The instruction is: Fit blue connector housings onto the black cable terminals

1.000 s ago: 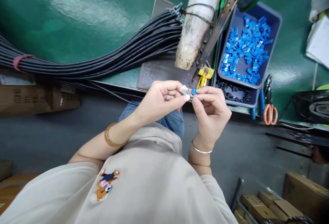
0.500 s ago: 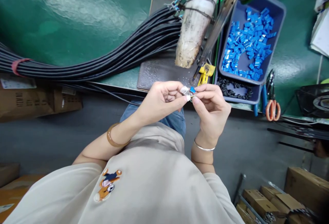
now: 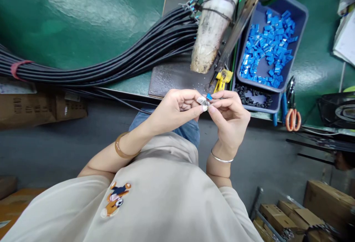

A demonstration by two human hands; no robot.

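In front of my body, just off the table edge, my two hands meet at the fingertips. My left hand [image 3: 180,106] is pinched closed, thumb against index finger, at a small silvery-white piece [image 3: 202,101] whose kind I cannot make out. Opposite it, my right hand [image 3: 230,111] pinches a small blue connector [image 3: 209,97] between the fingertips. Fingers hide much of both small pieces, so whether they are joined cannot be told. Beyond the right hand, a yellow tool [image 3: 224,79] lies on the dark board [image 3: 166,79].
A bundle of black cables [image 3: 111,71] lies across the green table [image 3: 69,9]. A wrapped post [image 3: 212,23] hangs over the board. To the right stand a bin of blue connectors [image 3: 301,16], a lower bin of black parts [image 3: 274,106] and orange-handled scissors [image 3: 293,120].
Both hands stay together with only slight fingertip movement. The blue connector is tilted a little differently and shows slightly more. The whole view has shifted a little.
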